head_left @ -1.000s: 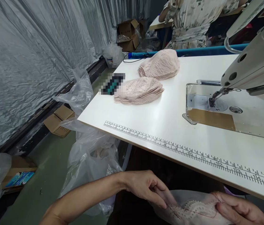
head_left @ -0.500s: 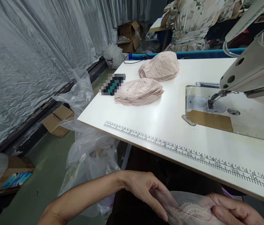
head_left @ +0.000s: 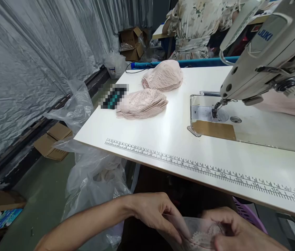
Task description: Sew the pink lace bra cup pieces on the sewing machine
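Observation:
Below the table's front edge, my left hand point(head_left: 158, 216) and my right hand point(head_left: 231, 228) both pinch a pale lace piece with a sheer layer point(head_left: 202, 237), held low over my lap. Fingers of both hands are curled onto the fabric. On the white table point(head_left: 163, 136) two stacks of pink lace pieces lie at the far left: a flatter one point(head_left: 142, 103) and a rounded one point(head_left: 163, 75) behind it. The sewing machine point(head_left: 265, 59) stands at the right, its needle point(head_left: 214, 111) above the metal plate.
A printed ruler point(head_left: 202, 167) runs along the table's front edge. Clear plastic bags point(head_left: 95, 174) hang at the table's left. Cardboard boxes point(head_left: 50, 143) lie on the floor by the plastic-sheeted wall. A person in a floral dress point(head_left: 197, 28) is at the back.
The view has shifted right and nearer the machine. My right hand has curled in over the lace piece, covering more of it; my left hand keeps its pinch.

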{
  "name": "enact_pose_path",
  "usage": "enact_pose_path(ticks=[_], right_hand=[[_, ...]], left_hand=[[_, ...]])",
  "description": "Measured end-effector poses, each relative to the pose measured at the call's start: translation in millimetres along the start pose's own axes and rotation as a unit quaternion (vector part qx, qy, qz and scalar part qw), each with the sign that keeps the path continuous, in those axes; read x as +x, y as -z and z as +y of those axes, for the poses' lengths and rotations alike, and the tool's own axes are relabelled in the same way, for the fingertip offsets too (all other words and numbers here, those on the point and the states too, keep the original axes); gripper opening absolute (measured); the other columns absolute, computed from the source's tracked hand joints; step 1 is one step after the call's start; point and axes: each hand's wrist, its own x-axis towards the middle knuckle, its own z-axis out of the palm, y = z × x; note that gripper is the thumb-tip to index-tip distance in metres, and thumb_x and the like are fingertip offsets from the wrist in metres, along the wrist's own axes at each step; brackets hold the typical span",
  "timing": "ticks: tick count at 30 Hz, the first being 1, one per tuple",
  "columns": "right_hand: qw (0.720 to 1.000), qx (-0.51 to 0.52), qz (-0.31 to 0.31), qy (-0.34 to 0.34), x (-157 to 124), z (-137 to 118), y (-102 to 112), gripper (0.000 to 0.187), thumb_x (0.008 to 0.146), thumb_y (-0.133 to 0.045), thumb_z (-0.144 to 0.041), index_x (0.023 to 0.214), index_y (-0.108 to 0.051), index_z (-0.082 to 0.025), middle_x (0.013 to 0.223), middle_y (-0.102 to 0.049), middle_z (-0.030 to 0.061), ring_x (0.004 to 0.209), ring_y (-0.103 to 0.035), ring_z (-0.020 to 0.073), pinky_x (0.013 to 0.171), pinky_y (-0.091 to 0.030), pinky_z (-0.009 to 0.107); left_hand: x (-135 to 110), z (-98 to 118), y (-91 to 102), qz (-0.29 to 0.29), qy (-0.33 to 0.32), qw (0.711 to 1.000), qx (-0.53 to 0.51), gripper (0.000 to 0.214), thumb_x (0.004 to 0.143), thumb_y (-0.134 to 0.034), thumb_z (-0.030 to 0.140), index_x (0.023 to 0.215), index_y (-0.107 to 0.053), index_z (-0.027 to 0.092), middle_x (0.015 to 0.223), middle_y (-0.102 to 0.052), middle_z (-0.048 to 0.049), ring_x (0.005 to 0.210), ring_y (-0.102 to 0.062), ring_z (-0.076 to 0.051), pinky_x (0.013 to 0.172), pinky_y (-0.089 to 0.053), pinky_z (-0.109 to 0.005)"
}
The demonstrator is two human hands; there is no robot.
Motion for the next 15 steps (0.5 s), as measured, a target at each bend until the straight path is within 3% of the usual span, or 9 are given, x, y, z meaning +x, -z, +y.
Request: enact_pose_path(ticks=[6, 15], right_hand=[[1.0, 0.007, 0.011, 0.027, 6.3, -10.2, -6.2, 0.031, 0.07, -0.076, -0.046, 0.063, -0.065, -0.017, 0.066, -0.048, -0.0034, 0.061, -0.04, 0.0099, 0.055, -0.029, 0.021], [1.0, 0.018, -0.019, 0.011, 4.7, 0.9, -4.6, 0.038, 0.071, -0.071, -0.055, 0.068, -0.064, -0.018, 0.064, -0.045, -0.0042, 0.059, -0.037, 0.0099, 0.054, -0.026, 0.022]], left_hand=[[-3.7, -11.3, 9.6, -0.037, -0.004, 0.999, 0.011, 0.044, 0.065, -0.08, 0.036, 0.102, -0.071, 0.015, 0.088, -0.072, -0.0005, 0.095, -0.066, -0.018, 0.095, -0.047, -0.027], [5.0, -10.7, 9.0, -0.086, 0.005, 0.996, -0.038, 0.053, 0.062, -0.082, 0.033, 0.109, -0.068, 0.013, 0.091, -0.069, 0.0013, 0.103, -0.063, -0.02, 0.097, -0.045, -0.028]])
